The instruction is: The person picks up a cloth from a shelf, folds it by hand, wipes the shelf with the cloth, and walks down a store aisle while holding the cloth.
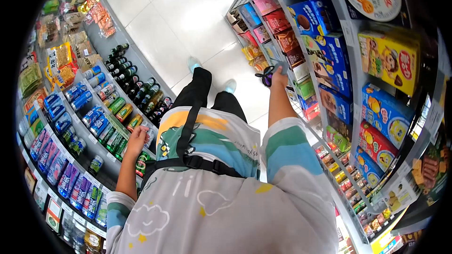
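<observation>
My left hand (138, 140) hangs beside the drinks shelf with its fingers curled. A small pale, see-through-looking thing (150, 136) shows at its fingertips; I cannot make out what it is. Green cans (116, 142) stand right behind that hand. On the other side, my right hand (280, 78) is closed around a small dark looped object with purple on it (267, 76). Its kind is unclear, and the palm hides part of it. That hand is close to the rack of boxed snacks (294, 56), apparently not touching it.
At left, a curved shelf holds purple-blue cans (70, 181), dark bottles (141, 89) and bagged snacks (61, 63). At right, a grey rack carries blue biscuit boxes (336, 61) and a yellow box (388, 61). A pale tiled floor (165, 23) runs between them.
</observation>
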Available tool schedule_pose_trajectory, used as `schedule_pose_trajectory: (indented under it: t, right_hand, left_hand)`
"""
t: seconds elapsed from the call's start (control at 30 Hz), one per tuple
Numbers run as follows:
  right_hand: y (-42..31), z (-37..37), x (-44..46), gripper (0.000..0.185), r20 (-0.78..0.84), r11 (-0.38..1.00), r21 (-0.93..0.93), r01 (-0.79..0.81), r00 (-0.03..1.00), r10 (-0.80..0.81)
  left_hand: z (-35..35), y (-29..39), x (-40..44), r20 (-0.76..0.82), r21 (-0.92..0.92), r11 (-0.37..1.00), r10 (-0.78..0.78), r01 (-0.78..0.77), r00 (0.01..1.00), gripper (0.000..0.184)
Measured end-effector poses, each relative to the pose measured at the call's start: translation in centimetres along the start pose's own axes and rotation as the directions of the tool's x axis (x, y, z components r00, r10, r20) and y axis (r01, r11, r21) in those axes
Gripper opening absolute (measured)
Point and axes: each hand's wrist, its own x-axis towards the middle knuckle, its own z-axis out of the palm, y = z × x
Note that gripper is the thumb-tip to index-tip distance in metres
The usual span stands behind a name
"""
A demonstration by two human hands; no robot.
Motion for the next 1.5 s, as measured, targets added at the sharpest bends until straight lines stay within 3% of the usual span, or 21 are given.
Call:
schedule_pose_trajectory:
  t: [0.27, 0.47, 0.53, 0.6, 0.63, 0.67, 0.77, 0.87, 1.0, 1.1, 1.13, 1.2, 1.23, 1.27, 1.33, 1.4, 1.47, 1.5]
  right_hand:
    - [11.3, -2.8, 3.6, 0.079, 0.032, 0.984, 0.146, -0.101, 0.995, 0.098]
    - [19.5, -4.3, 5.4, 0.076, 0.007, 0.958, 0.245, -0.147, 0.989, 0.150]
    - [21.7, -4.7, 6.2, 0.073, -0.004, 0.960, 0.216, -0.179, 0.983, 0.184]
    - [25.7, -2.7, 8.7, 0.066, 0.091, 0.775, 0.532, -0.342, 0.933, 0.349]
    - [26.8, -2.7, 9.0, 0.059, 0.102, 0.721, 0.613, -0.323, 0.937, 0.333]
    - [27.6, -2.6, 9.5, 0.059, 0.101, 0.716, 0.619, -0.323, 0.937, 0.335]
    - [27.6, -5.3, 7.8, 0.055, 0.277, 0.489, 0.747, -0.450, 0.879, 0.387]
    - [26.8, -8.0, 5.8, 0.058, 0.352, 0.368, 0.785, -0.498, 0.848, 0.397]
    - [27.6, -8.2, 6.2, 0.059, 0.412, 0.168, 0.857, -0.487, 0.844, 0.342]
    - [28.0, -7.9, 6.5, 0.053, 0.432, 0.148, 0.861, -0.486, 0.854, 0.289]
    - [28.4, -7.4, 6.7, 0.053, 0.431, 0.147, 0.862, -0.485, 0.855, 0.290]
    - [28.9, -6.1, 6.8, 0.047, 0.493, 0.163, 0.849, -0.502, 0.865, 0.096]
    - [27.3, -8.7, 4.0, 0.033, 0.510, 0.215, 0.827, -0.519, 0.854, 0.101]
    - [25.3, -11.6, 0.5, 0.032, 0.484, 0.234, 0.844, -0.484, 0.873, 0.058]
    - [24.7, -12.5, -2.2, 0.035, 0.465, 0.272, 0.864, -0.425, 0.879, -0.105]
    - [23.7, -15.1, -6.1, 0.051, 0.501, 0.410, 0.845, -0.344, 0.779, -0.378]
    - [22.2, -19.1, -10.8, 0.065, 0.564, 0.660, 0.742, -0.118, 0.642, -0.519]
    - [22.0, -20.3, -12.7, 0.071, 0.586, 0.726, 0.686, 0.039, 0.563, -0.584]
  left_hand:
    - [5.3, -2.6, -3.1, 0.063, 0.233, 0.972, -0.045, 0.029, 0.997, 0.019]
    - [9.6, -4.0, -5.0, 0.091, 0.300, 0.952, 0.040, -0.066, 0.995, 0.018]
    - [11.1, -4.3, -5.4, 0.095, 0.400, 0.901, 0.144, -0.170, 0.985, 0.018]
    - [12.2, -4.4, -5.6, 0.112, 0.509, 0.828, 0.207, -0.235, 0.972, 0.019]
    - [12.7, -4.5, -5.8, 0.101, 0.513, 0.828, 0.203, -0.226, 0.974, 0.021]
    - [13.1, -4.7, -5.8, 0.104, 0.516, 0.825, 0.208, -0.232, 0.972, 0.021]
    - [13.5, -6.4, -5.3, 0.115, 0.479, 0.843, 0.215, -0.244, 0.970, 0.021]
    - [13.6, -7.3, -4.8, 0.140, 0.525, 0.779, 0.319, -0.344, 0.937, 0.021]
    - [15.5, -4.9, -7.0, 0.136, 0.499, 0.823, 0.236, -0.272, 0.962, 0.022]
    - [16.5, -3.2, -8.6, 0.125, 0.504, 0.835, 0.180, -0.219, 0.976, 0.022]
    - [16.7, -3.1, -8.7, 0.131, 0.520, 0.827, 0.169, -0.213, 0.977, 0.021]
    - [16.2, -3.3, -7.9, 0.154, 0.416, 0.885, 0.158, -0.209, 0.975, 0.020]
    - [16.0, -3.2, -7.4, 0.173, 0.307, 0.931, 0.151, -0.199, 0.973, 0.020]
    - [16.4, -2.3, -7.6, 0.170, 0.302, 0.932, 0.154, -0.200, 0.973, 0.020]
    - [18.4, 2.4, -9.7, 0.184, 0.269, 0.899, 0.303, -0.345, 0.935, 0.019]
    - [20.3, 6.8, -11.5, 0.212, 0.221, 0.882, 0.373, -0.416, 0.903, 0.018]
    - [22.8, 10.9, -12.7, 0.272, 0.218, 0.826, 0.460, -0.520, 0.845, 0.027]
    - [24.5, 13.9, -14.9, 0.273, 0.329, 0.772, 0.474, -0.544, 0.837, 0.039]
